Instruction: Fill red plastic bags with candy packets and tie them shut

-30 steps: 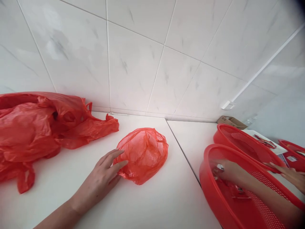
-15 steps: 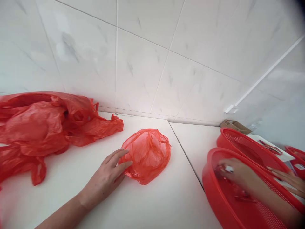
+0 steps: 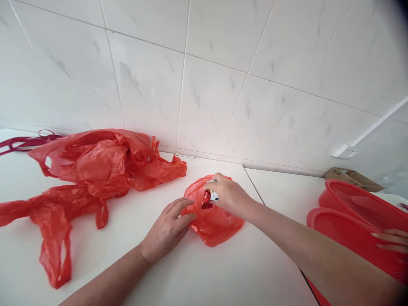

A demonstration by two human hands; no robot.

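A small red plastic bag (image 3: 210,231) sits on the white table with its mouth spread upward. My left hand (image 3: 170,227) is at its left rim, thumb and fingers closed over the thin edge. Over the mouth of the bag is my right hand (image 3: 228,193), its fingers wrapped round small shiny packets (image 3: 207,199) in red and white. How many packets there are I cannot tell, since the fingers cover part of them.
A heap of red plastic bags (image 3: 98,165) lies on the left, with a dark red strap (image 3: 28,142) behind it. Two red baskets (image 3: 344,216) stand at the right, another person's hand (image 3: 395,240) by them. A cardboard box (image 3: 353,178) sits near the tiled wall (image 3: 219,97).
My right hand has moved left from inside the near basket to over the bag, bringing the packets. My left hand stays at the rim. The view has turned left.
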